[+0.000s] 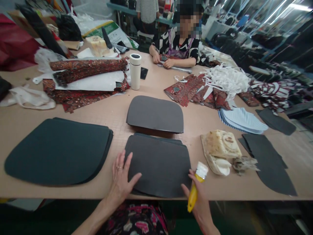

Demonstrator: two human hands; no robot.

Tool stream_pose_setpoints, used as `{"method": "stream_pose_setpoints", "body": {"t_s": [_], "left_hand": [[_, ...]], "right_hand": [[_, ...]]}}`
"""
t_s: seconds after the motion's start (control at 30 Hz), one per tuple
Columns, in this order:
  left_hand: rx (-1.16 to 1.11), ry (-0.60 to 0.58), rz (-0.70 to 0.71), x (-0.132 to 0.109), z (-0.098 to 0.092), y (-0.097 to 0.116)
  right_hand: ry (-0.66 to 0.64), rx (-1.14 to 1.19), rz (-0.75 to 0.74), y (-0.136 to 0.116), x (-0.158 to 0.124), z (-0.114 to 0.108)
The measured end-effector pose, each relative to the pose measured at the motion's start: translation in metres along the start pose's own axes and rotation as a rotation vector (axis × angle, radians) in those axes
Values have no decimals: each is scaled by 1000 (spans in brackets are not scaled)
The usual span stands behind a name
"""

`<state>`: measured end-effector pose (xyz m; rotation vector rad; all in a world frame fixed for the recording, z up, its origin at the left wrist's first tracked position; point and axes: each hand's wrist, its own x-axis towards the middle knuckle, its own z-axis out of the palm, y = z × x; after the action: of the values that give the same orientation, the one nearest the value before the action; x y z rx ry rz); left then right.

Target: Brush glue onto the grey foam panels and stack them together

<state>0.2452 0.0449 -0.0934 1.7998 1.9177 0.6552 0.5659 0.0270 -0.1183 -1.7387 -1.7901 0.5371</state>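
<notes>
Directly in front of me lies a stack of dark grey rounded panels [158,166]. My left hand [123,178] rests on its left edge, fingers spread, with a ring on one finger. At the stack's right edge, my right hand [199,195] holds a paintbrush [197,186] with a yellow handle and pale bristles; its thumb and fingertips are at the panel's edge. Just beyond stands another pile of grey panels [155,114]. On the left is a larger stack of dark green-black panels [58,151].
A stained, cream-coloured container [223,145] sits right of the brush, beside more dark panels [269,163]. Farther back are a white flask [135,71], patterned red fabric [90,70], white strips [226,80] and striped pieces [243,120]. A co-worker [176,49] sits across the table.
</notes>
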Motion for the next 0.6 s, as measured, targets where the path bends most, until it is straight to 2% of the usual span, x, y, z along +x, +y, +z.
{"method": "stream_pose_setpoints", "body": {"t_s": [0.03,0.1,0.17,0.23,0.4,0.53,0.6], "left_hand": [[-93,46,-144,2,-2,-2],[-284,31,-359,5,-4,-4],[-425,-43,-463,4,-5,-3],[-496,-65,-521,1,-5,1],[-495,-19,-553,-10,0,10],[-406,-17,-473,-19,10,9],[-336,33,-396,-20,5,2]], "right_hand": [[68,47,113,0,5,5],[137,115,292,0,16,16],[153,140,383,-4,22,25],[136,125,405,-9,25,29],[117,83,367,-14,27,34],[104,24,249,-2,31,38],[127,-25,157,6,32,38]]}}
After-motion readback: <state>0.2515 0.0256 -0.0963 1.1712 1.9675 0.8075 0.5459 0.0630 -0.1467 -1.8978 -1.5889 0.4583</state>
